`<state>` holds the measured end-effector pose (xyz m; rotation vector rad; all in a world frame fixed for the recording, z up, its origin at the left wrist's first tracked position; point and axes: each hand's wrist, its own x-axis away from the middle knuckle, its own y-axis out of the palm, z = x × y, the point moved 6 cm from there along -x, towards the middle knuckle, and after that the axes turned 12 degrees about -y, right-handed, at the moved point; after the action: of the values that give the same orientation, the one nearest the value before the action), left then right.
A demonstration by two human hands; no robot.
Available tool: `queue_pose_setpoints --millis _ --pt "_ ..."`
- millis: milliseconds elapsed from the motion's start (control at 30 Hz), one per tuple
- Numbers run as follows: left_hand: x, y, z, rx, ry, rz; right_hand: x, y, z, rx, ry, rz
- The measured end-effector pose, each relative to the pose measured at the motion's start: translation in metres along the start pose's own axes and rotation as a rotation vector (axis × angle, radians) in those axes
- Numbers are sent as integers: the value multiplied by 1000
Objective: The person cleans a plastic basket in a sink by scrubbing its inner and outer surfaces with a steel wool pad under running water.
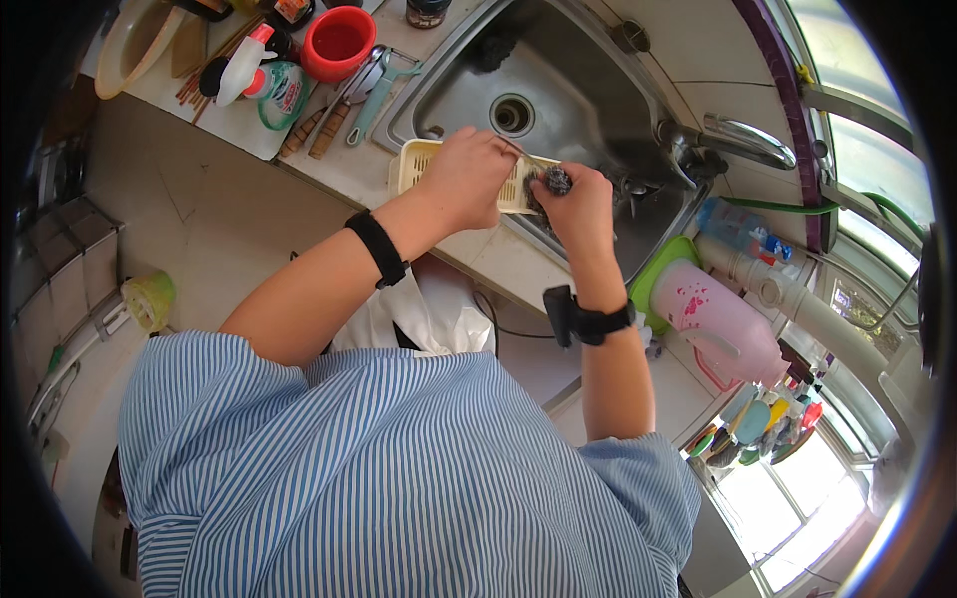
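Observation:
My left hand [469, 176] grips one end of a thin metal utensil [529, 158]; its exact kind cannot be told because the fingers cover much of it. In my right hand [587, 202] is a dark grey steel wool scrubber [558, 181], pressed around the utensil's other end. Below both hands, a cream slotted plastic basket [410, 166] sits at the near rim of the stainless steel sink [463, 112]. My left hand hides part of the basket. The sink's drain [513, 114] shows just beyond my hands.
Left of the sink, the counter holds a peeler [374, 101], wooden-handled utensils [329, 131], a spray bottle [282, 93] and a red container [339, 45]. A chrome faucet [748, 142] rises at the right. Nearby stand a pink pitcher [710, 314] and a green board-like item [665, 280].

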<state>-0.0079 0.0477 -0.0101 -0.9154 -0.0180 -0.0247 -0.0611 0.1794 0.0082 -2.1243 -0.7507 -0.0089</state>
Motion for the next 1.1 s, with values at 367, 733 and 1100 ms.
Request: queue_pose_setpoints --millis 367,733,1100 --pt "-11 1 6 -43 -18 -93 -8 -2 3 45 -230 288" --pt "17 -38 -26 24 -189 -30 7 -14 33 -38 -149 335" --pt "13 -28 -26 5 -295 -222 16 -8 -11 38 -179 174"
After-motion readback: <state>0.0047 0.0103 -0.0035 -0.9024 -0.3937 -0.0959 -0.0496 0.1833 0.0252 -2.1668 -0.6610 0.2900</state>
